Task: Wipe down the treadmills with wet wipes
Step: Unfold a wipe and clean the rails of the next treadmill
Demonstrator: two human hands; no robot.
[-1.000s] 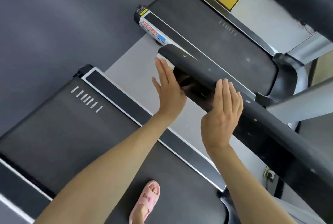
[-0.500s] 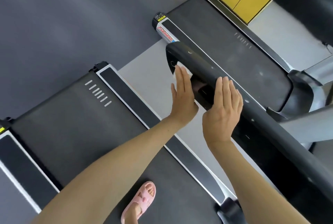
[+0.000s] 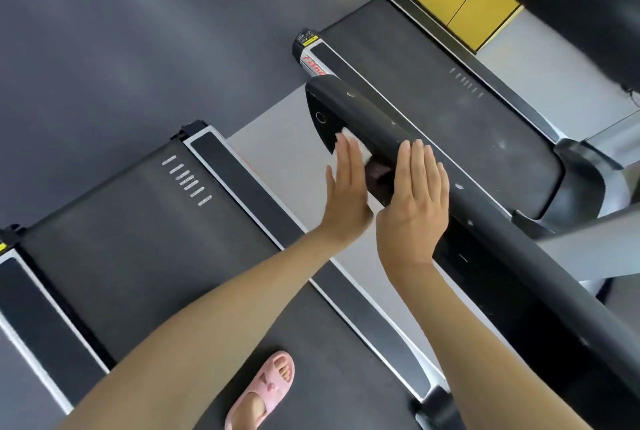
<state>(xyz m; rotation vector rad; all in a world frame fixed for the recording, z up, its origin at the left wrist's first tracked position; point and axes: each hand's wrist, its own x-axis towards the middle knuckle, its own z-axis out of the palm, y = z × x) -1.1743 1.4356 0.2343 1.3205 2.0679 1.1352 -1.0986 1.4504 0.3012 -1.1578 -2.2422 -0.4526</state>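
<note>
step: wiping long black padded handrail | left hand flat, pressing white wet wipe to its side | right hand flat on top | next: guessing slide the wipe along the rail
</note>
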